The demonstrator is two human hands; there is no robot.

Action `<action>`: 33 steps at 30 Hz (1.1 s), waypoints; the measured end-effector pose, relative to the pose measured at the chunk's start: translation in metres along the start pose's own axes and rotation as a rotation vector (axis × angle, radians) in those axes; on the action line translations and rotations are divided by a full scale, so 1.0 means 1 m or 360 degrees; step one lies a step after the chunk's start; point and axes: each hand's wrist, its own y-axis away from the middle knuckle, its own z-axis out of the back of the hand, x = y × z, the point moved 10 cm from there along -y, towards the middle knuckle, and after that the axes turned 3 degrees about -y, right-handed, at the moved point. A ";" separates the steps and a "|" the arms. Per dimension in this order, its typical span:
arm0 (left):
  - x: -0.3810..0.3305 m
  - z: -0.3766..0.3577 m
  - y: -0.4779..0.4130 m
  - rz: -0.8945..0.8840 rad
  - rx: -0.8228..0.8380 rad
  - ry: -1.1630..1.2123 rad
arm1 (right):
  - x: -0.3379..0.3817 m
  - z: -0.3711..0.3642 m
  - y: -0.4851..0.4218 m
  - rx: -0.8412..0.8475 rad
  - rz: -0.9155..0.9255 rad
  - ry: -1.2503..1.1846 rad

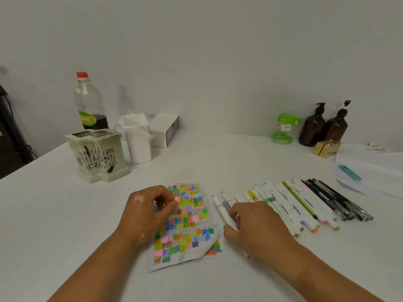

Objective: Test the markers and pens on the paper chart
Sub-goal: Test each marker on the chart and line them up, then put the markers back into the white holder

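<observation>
The paper chart (192, 223), covered in coloured swatches with a curled lower right corner, lies at the table's centre. My left hand (146, 214) rests on its left part, fingers curled against the thumb, nothing visible between them. My right hand (255, 229) is just right of the chart, with fingers and thumb closed on a white marker (222, 211) at the left end of the row. A row of white markers (290, 205) and dark pens (335, 201) lies side by side to the right. A thin tip (247, 256) pokes out from under my right wrist.
A ceramic pot with calligraphy (98, 155), a red-capped bottle (90, 103), a white holder (138, 140) and a white box (164, 129) stand at the back left. Two brown pump bottles (322, 125), a green container (283, 129) and a stack of white papers (370, 171) are at the back right.
</observation>
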 end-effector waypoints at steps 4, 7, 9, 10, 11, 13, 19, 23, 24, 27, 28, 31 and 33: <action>0.001 -0.008 0.002 0.0000 0.0033 -0.0080 | -0.006 -0.009 -0.009 -0.0086 -0.0001 0.0137; 0.004 -0.008 0.003 0.0067 -0.0025 -0.0040 | -0.012 -0.012 -0.016 -0.0093 -0.0072 0.0116; 0.016 -0.003 -0.001 0.0241 -0.0093 -0.0038 | -0.008 -0.017 -0.020 -0.0071 -0.0043 0.0118; 0.019 0.002 -0.007 0.0303 -0.0108 -0.0079 | -0.006 -0.019 -0.023 -0.0063 -0.0031 0.0106; 0.019 0.009 -0.017 0.0299 -0.0117 -0.0184 | -0.005 -0.019 -0.026 -0.0058 -0.0027 0.0095; 0.012 0.028 -0.053 0.0190 -0.0131 -0.0492 | 0.000 -0.017 -0.036 -0.0054 -0.0019 0.0090; 0.011 0.059 -0.182 0.0147 0.0163 -0.1415 | 0.004 -0.025 -0.049 -0.0064 -0.0005 -0.0014; 0.040 0.061 -0.219 0.0262 0.0321 -0.1839 | 0.002 -0.025 -0.047 -0.0122 0.0046 -0.0116; 0.049 0.059 -0.223 0.0319 0.0356 -0.1854 | 0.002 -0.025 -0.047 -0.0125 0.0064 -0.0146; 0.068 0.047 -0.229 0.0358 0.0447 -0.1832 | 0.001 -0.023 -0.045 -0.0107 0.0084 -0.0215; 0.069 0.043 -0.230 0.0325 0.0470 -0.1828 | -0.001 -0.022 -0.045 -0.0103 0.0080 -0.0231; 0.056 0.035 -0.229 0.0125 0.0525 -0.1894 | -0.003 -0.019 -0.044 -0.0113 0.0067 -0.0250; 0.032 0.033 -0.224 0.0017 0.0466 -0.1793 | -0.004 -0.017 -0.043 -0.0122 0.0064 -0.0247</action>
